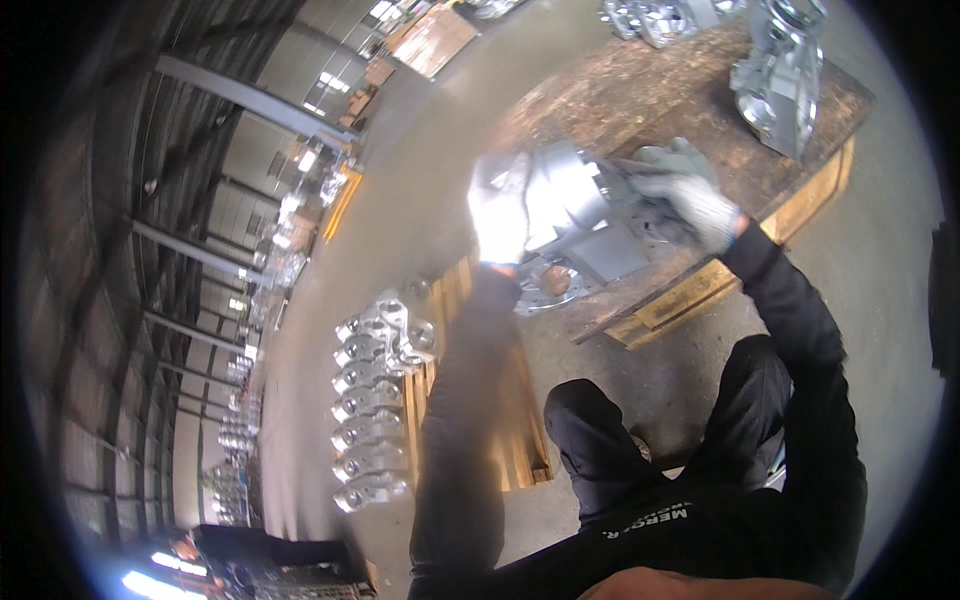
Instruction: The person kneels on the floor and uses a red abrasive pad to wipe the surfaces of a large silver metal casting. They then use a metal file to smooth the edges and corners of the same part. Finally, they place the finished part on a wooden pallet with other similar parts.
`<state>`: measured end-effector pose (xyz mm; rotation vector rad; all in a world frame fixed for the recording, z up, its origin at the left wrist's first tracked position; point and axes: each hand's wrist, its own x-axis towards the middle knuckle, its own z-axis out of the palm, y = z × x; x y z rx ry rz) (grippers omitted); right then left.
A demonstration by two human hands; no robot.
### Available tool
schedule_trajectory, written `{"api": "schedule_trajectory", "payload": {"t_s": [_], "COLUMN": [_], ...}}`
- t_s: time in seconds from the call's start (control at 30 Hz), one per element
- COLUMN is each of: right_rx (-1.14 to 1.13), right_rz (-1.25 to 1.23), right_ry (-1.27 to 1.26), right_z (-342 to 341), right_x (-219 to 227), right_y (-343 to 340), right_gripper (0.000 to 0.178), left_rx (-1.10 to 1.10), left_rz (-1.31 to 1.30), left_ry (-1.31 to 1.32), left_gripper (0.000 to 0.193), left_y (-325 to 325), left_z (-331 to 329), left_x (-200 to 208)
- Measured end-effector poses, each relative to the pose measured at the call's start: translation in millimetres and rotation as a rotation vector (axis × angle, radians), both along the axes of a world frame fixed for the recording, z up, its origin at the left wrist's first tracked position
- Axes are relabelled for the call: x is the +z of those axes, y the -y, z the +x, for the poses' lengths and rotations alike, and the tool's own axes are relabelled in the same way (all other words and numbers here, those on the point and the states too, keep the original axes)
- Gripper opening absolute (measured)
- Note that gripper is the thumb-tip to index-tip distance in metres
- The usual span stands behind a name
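Observation:
A large silvery metal casting, with a round barrel, a flat plate and a holed flange, is over the near edge of the wooden workbench. My left hand, in a white glove, grips the casting's left side; glare washes out its fingers. On the casting's right end lies my right hand, also in a white glove, its fingers bent around the part and somewhat blurred. The casting hides the fingertips of both hands.
Another casting stands on the bench's right corner, with more castings at its far edge. Left of my left arm, a row of castings lies beside a wooden pallet. A person is at lower left.

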<state>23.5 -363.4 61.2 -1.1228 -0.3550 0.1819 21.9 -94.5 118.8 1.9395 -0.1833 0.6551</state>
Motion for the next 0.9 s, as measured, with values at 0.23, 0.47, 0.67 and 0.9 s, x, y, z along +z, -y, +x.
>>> {"api": "schedule_trajectory", "payload": {"t_s": [0.23,0.47,0.67,0.9], "right_rx": [0.288,0.336,0.278,0.129], "right_rz": [0.034,-0.293,-0.484,-0.671], "right_ry": [-0.248,0.179,0.335,0.549], "right_z": [54.9,59.6,92.5,49.4], "right_x": [-34.4,-22.3,-33.6,13.6], "right_y": [9.1,6.9,0.3,22.4], "right_gripper": [0.043,0.051,0.050,0.049], "left_rx": [-0.636,0.179,0.219,0.282], "left_rz": [-0.679,-0.161,-0.030,0.094], "left_ry": [-0.079,0.099,0.137,0.066], "left_gripper": [0.050,0.044,0.037,0.037], "left_y": [-13.7,21.6,17.6,10.4], "left_z": [29.4,17.3,1.0,10.2], "left_x": [-46.7,-6.5,6.3,-8.7]}}
